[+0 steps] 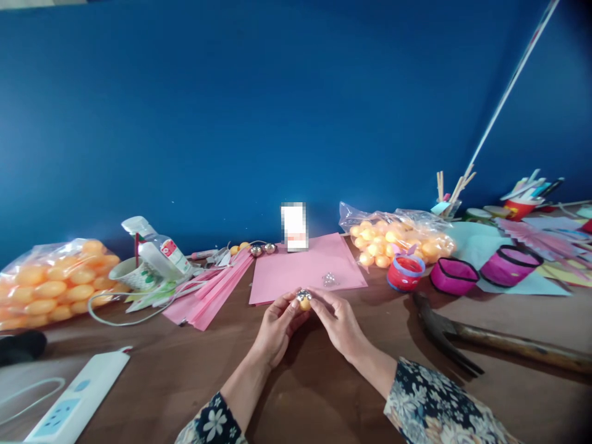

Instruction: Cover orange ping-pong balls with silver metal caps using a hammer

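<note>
Both my hands meet over the brown table (pixel 324 394) just in front of a pink paper sheet (pixel 305 268). My left hand (pixel 276 327) pinches a small orange ball with a silver cap (pixel 304 300) from the left. My right hand (pixel 337 319) pinches the same piece from the right, fingertips on the silver cap. A small clear, shiny bit (pixel 328 279) lies on the pink sheet just beyond my fingers. Two more silver caps (pixel 263 249) and orange balls rest at the sheet's far left corner.
Bags of orange balls lie at the left (pixel 50 283) and behind the sheet at right (pixel 398 237). Pink folded paper strips (pixel 213 290), a glue bottle (pixel 160 250), a hammer (pixel 462 339), round red and magenta paper boxes (pixel 456 274), and a white power strip (pixel 78 398) surround the hands.
</note>
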{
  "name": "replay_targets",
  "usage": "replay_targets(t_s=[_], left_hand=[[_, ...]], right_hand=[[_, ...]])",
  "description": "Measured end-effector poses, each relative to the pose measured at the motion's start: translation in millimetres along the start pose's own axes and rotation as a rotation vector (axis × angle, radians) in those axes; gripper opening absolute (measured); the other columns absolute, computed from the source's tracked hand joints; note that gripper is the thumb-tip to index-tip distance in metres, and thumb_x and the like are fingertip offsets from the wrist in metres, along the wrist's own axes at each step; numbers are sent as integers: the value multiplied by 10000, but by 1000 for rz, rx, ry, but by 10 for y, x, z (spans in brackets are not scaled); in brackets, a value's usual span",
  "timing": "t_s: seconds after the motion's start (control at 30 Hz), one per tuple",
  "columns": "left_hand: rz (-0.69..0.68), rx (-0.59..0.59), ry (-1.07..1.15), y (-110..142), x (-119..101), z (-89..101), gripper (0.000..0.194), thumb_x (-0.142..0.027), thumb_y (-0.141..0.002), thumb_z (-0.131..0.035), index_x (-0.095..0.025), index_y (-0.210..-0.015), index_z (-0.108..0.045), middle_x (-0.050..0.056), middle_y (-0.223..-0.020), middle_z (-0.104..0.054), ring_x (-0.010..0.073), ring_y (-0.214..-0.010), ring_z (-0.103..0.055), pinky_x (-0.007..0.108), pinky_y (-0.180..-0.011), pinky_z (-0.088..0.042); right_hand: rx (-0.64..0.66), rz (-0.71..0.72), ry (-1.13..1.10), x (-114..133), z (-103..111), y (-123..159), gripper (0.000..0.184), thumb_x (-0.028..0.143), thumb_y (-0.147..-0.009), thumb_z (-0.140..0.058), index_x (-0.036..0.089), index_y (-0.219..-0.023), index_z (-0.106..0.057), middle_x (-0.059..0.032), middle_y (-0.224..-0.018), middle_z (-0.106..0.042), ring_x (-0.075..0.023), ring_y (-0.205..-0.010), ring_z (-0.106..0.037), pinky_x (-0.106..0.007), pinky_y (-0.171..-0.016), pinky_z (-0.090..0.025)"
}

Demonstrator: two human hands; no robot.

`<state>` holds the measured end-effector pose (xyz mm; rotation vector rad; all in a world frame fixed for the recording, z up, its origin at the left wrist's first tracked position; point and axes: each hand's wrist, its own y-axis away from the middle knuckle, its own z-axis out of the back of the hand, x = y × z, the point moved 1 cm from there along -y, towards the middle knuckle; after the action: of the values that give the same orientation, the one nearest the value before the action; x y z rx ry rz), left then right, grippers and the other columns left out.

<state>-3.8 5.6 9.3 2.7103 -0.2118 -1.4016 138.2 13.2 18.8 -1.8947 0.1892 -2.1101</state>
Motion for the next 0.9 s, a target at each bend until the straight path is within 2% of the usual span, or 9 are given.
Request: replay_targets(t_s=[0.13, 0.37, 0.47, 0.67, 0.9], left_hand=[[-17, 9, 3, 9, -4, -15, 290, -210, -724, -680, -147, -999, -609, 67, -1006, -675, 149, -889, -640, 307, -884, -474], [-48, 16, -120, 18, 8, -38, 453, -198, -635, -747, -142, -1053, -580, 83, -961, -697, 193, -913, -647, 326, -884, -468], [-50, 1, -170, 24, 7, -38, 440, -213, -629, -750, -123, -1027, -584, 95, -905, -713, 202, -867, -661, 334, -855, -480], [-70, 12, -207, 25, 8, -34, 408, -210, -640, -738, -131, -1013, -592, 100, -944, -707, 207, -895, -654, 342, -858, -480], [-226, -36, -386, -16, 58, 9, 404, -213, -618, -739, -145, -991, -599, 95, -959, -695, 224, -909, -647, 366, -844, -497]], right_hand=[[-32, -2, 28, -18, -16, 12, 378, 346, -817, -558, 196, -1164, -581, -75, -1157, -629, -233, -1098, -559, -390, -968, -433], [-34, -38, -9, -48, -50, 36, 412, 351, -771, -615, 195, -1150, -585, -89, -1143, -635, -251, -1014, -611, -393, -897, -487], [-29, -50, -62, -47, -54, 29, 378, 346, -773, -616, 195, -1120, -604, -81, -1115, -651, -242, -1002, -617, -373, -881, -498], [-9, -76, -159, -46, -45, 20, 365, 333, -764, -630, 185, -1097, -615, -77, -1068, -671, -233, -961, -634, -361, -858, -510], [-17, -105, -218, -28, -47, 23, 390, 315, -762, -627, 185, -1127, -582, -74, -1118, -644, -220, -1041, -595, -337, -892, -493]])
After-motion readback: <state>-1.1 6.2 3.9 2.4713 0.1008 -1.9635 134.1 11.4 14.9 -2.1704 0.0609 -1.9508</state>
